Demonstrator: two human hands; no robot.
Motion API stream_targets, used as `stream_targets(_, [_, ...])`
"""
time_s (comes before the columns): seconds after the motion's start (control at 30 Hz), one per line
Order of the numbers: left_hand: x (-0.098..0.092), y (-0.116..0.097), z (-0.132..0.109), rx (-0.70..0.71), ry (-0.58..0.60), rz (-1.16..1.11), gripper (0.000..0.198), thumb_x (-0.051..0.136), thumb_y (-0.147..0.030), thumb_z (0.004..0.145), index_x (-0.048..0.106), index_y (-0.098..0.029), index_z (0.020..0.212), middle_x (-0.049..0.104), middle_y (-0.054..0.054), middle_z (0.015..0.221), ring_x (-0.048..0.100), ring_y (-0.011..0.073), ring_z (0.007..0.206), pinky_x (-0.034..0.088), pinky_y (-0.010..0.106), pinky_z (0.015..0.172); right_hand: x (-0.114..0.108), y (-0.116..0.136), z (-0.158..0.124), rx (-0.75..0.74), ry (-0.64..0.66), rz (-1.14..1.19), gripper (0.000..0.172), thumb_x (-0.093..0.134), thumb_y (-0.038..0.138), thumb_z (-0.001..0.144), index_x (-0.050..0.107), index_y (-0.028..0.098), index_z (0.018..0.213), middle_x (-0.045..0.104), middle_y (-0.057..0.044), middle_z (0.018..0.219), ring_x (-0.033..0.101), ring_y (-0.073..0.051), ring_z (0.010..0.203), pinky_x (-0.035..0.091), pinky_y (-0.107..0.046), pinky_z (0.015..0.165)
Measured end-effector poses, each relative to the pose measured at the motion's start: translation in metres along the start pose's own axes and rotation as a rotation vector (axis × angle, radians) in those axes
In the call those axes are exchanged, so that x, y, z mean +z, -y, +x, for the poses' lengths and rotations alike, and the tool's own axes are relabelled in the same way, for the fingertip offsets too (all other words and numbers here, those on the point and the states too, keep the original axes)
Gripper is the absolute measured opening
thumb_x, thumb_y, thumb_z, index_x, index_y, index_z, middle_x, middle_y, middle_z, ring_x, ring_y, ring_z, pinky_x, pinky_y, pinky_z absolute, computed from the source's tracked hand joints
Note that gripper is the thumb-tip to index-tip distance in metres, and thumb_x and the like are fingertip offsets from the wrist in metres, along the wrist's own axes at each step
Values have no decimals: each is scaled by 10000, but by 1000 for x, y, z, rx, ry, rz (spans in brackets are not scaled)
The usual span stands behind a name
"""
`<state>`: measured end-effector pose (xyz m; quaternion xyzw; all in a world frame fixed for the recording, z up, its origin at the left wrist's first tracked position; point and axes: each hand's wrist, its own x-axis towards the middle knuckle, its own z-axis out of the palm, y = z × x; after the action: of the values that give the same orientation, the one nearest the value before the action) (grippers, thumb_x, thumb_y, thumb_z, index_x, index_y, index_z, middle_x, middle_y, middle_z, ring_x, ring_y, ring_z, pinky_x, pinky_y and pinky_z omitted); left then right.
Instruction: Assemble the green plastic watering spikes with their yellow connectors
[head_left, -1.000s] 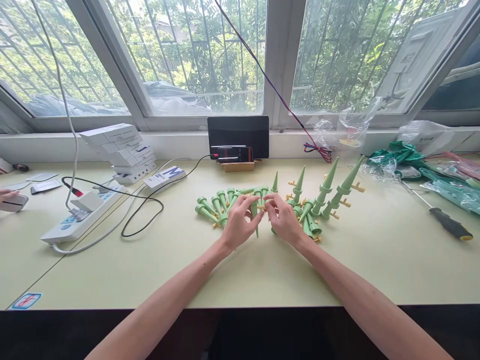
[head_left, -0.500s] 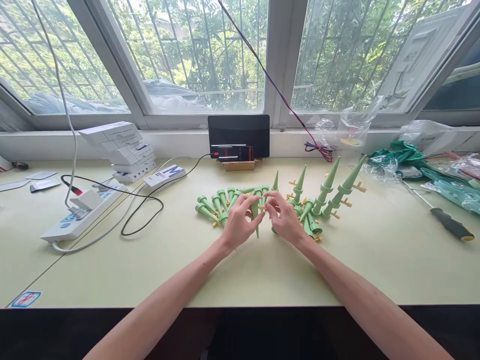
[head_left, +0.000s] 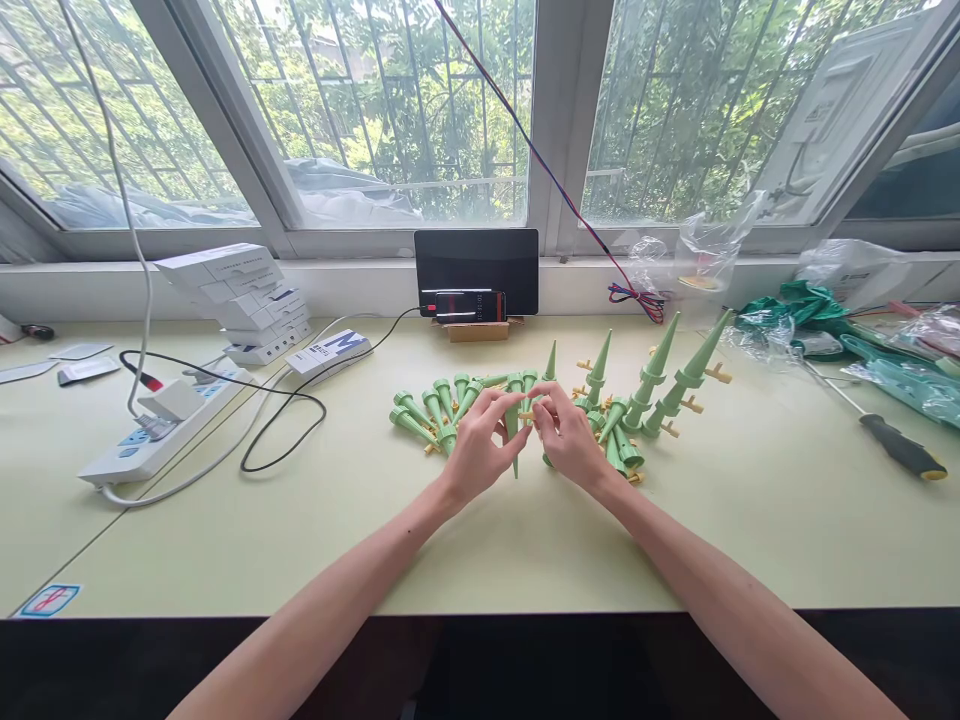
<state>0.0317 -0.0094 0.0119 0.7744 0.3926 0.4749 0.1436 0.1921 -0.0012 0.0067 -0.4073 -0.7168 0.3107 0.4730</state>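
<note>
Between my two hands is a green plastic watering spike (head_left: pixel 513 425), its tip pointing down and a small yellow valve at its side. My left hand (head_left: pixel 484 440) curls around the spike from the left, fingers bent. From the right, my right hand (head_left: pixel 564 428) pinches at the yellow valve (head_left: pixel 526 416), partly hidden by the fingertips. Several green spikes (head_left: pixel 420 410) lie fanned out left of my hands. On the right, nested spikes (head_left: pixel 686 380) with yellow valves slant upward, and others (head_left: pixel 619 440) lie beside my right hand.
A phone (head_left: pixel 471 307) leans on a black tablet (head_left: pixel 480 262) at the back. Left are a power strip (head_left: pixel 161 425), a black cable (head_left: pixel 281 460) and stacked white boxes (head_left: pixel 251 300). Right are a screwdriver (head_left: pixel 900 447) and green bags (head_left: pixel 806 310) with clear plastic.
Both hands stay almost in place around the spike. The fingers of my right hand have shifted slightly at the yellow valve.
</note>
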Motion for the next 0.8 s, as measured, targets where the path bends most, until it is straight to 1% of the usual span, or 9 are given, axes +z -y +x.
stream_targets(0.1, [0,1,0,25,4,4,302,614,-228,872,603,-242,1173,556,45,1030,561,80,711,571,203,589,0,1,0,10,4,11,165,378,329,992,481,233,1076,412,60,620,387,-118,510,324,-238,524])
stream_targets(0.3, [0,2,-1,54,-2,31,302,612,-226,875,598,-247,1176,561,40,1029,572,78,719,564,198,595,0,3,0,26,-5,28,172,390,353,987,483,227,1058,399,67,593,368,-116,503,315,-233,516])
stream_targets(0.4, [0,1,-1,49,2,27,300,611,-231,878,595,-251,1176,566,43,1041,586,88,753,566,200,613,0,2,0,34,-12,43,171,394,360,986,481,231,1055,387,72,579,353,-115,495,309,-233,511])
stream_targets(0.57, [-1,1,-1,34,11,8,294,608,-223,878,595,-254,1170,565,42,1053,568,79,730,571,205,623,1,2,0,40,-13,57,150,403,355,981,479,237,1037,387,75,566,334,-112,479,290,-233,494])
stream_targets(0.8, [0,3,-1,-1,16,0,290,616,-238,871,593,-249,1160,562,46,1073,585,86,752,589,217,636,2,0,1,50,-24,50,153,412,353,972,486,232,1030,409,69,578,342,-109,475,281,-232,485])
